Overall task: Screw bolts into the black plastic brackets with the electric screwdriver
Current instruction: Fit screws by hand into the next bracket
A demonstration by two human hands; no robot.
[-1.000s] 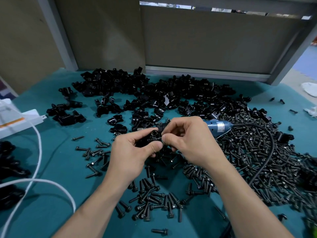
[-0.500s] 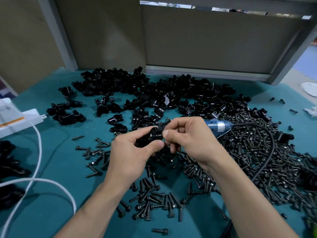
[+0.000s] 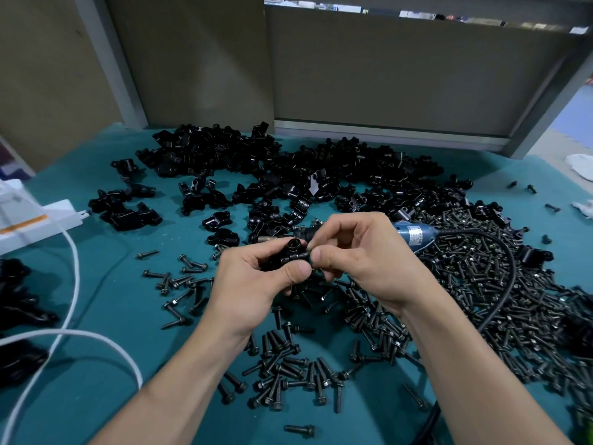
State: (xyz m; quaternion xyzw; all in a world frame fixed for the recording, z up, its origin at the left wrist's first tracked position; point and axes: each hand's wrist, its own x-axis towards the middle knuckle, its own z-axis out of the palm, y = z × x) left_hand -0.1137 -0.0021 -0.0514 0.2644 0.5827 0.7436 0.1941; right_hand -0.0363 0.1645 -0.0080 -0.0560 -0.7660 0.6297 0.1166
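A black plastic bracket (image 3: 290,256) was held up over the middle of the teal table (image 3: 112,300), gripped between the thumb and fingers of the left hand (image 3: 253,284). The right hand (image 3: 362,258) pinched a bolt (image 3: 304,254) whose threaded end met the bracket's right side. Just beyond that hand lay the blue electric screwdriver (image 3: 414,234), beside loose bolts (image 3: 481,284) heaped on the right. More brackets (image 3: 288,168) were piled farther back.

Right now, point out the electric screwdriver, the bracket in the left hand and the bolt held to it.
electric screwdriver (image 3: 414,234): head view, on its blue body.
bracket (image 3: 285,258): head view, on its black body below the round opening.
bolt (image 3: 304,254): head view, on the exposed threaded shank.
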